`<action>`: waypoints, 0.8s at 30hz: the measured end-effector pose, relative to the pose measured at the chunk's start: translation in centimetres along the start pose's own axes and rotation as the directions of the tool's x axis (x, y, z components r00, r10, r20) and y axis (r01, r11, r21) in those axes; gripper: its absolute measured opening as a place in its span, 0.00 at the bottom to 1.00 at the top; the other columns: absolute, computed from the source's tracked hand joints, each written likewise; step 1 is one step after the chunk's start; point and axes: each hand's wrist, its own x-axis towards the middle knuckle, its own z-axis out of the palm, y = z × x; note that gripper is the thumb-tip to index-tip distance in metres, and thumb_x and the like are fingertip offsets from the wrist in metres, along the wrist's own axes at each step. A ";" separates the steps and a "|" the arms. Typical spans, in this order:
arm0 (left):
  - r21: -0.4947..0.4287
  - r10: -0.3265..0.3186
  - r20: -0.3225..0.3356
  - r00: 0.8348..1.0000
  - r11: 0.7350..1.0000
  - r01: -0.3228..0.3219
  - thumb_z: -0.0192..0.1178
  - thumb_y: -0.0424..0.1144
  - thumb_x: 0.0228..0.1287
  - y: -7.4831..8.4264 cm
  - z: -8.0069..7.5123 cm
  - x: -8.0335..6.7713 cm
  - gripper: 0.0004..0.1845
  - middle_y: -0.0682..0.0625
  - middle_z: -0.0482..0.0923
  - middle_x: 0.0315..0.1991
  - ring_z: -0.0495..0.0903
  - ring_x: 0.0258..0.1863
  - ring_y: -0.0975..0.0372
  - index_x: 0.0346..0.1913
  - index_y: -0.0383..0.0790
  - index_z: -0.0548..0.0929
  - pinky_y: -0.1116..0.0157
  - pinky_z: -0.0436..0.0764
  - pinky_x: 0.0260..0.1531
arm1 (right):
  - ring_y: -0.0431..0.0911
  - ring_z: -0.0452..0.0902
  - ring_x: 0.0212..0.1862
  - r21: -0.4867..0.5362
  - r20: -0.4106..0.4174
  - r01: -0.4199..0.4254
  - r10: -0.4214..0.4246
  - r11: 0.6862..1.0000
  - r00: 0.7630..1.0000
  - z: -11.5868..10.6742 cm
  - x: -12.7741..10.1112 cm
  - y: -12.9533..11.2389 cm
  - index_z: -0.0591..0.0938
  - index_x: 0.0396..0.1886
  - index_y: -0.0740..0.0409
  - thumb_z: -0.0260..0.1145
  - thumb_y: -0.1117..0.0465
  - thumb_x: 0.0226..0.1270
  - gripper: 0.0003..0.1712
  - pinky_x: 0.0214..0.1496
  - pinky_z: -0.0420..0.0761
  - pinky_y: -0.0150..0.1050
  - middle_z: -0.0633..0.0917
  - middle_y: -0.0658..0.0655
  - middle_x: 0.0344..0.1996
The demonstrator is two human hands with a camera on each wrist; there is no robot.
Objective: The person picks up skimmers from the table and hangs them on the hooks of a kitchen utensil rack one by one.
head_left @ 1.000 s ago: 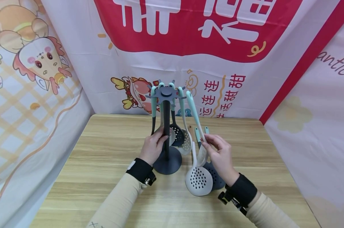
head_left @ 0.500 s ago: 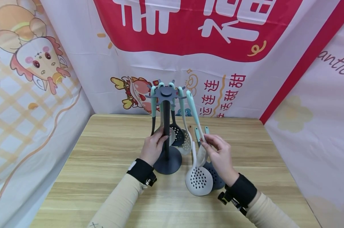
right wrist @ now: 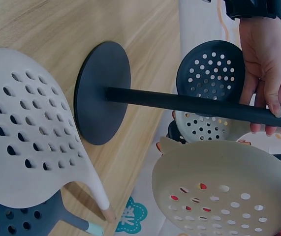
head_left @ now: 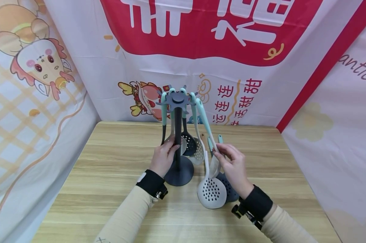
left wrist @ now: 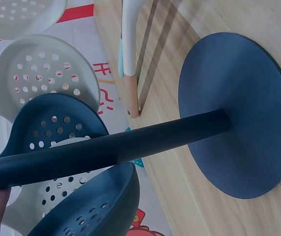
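Observation:
A dark utensil stand (head_left: 179,172) with a round base and a star-shaped hook top stands upright. My left hand (head_left: 162,158) grips its pole, also seen in the right wrist view. My right hand (head_left: 232,165) pinches a cream slotted ladle (right wrist: 224,187) low on its mint handle, near the head. The ladle's upper end (head_left: 199,102) leans close beside a hook on the right; whether they touch I cannot tell. Several utensils hang from the stand, among them a dark slotted ladle (head_left: 189,144) and a pale slotted one (head_left: 198,152).
On the wooden table (head_left: 110,195), right of the base, lies a white skimmer (head_left: 211,194). A dark slotted turner (head_left: 229,189) lies partly beneath it. Other handles, one with a wooden tip (left wrist: 132,98), point to the back. A printed cloth (head_left: 170,67) hangs behind.
The upper end of the ladle's handle has shifted slightly left, closer to the stand's top. The left hand keeps its grip on the pole, and the stand has barely moved.

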 end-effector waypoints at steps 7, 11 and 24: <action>0.030 0.016 -0.020 1.000 0.999 -0.015 0.59 0.34 0.69 0.1 0.2 -0.1 0.11 0.44 0.87 0.46 0.86 0.49 0.51 0.52 0.38 0.83 0.53 0.86 0.45 | 0.34 0.83 0.43 -0.015 0.009 -0.003 0.003 1.000 1.000 0.3 0.0 0.0 0.85 0.46 0.65 0.68 0.76 0.60 0.14 0.53 0.82 0.27 0.87 0.60 0.39; 0.042 -0.005 -0.022 1.000 0.999 0.006 0.59 0.34 0.70 0.3 0.2 -0.2 0.10 0.44 0.87 0.44 0.87 0.47 0.51 0.51 0.38 0.82 0.54 0.87 0.42 | 0.38 0.83 0.43 -0.024 0.015 -0.001 0.002 1.000 1.000 0.5 -0.1 -0.1 0.85 0.46 0.65 0.68 0.76 0.60 0.14 0.53 0.82 0.27 0.87 0.59 0.39; 0.039 0.036 -0.071 0.997 0.999 -0.033 0.62 0.33 0.67 0.4 0.6 -0.4 0.13 0.40 0.87 0.43 0.88 0.44 0.50 0.52 0.35 0.83 0.54 0.87 0.40 | 0.48 0.85 0.45 0.003 0.035 -0.030 0.030 1.000 0.999 1.2 -0.2 0.0 0.84 0.47 0.66 0.69 0.76 0.60 0.14 0.53 0.82 0.27 0.86 0.61 0.40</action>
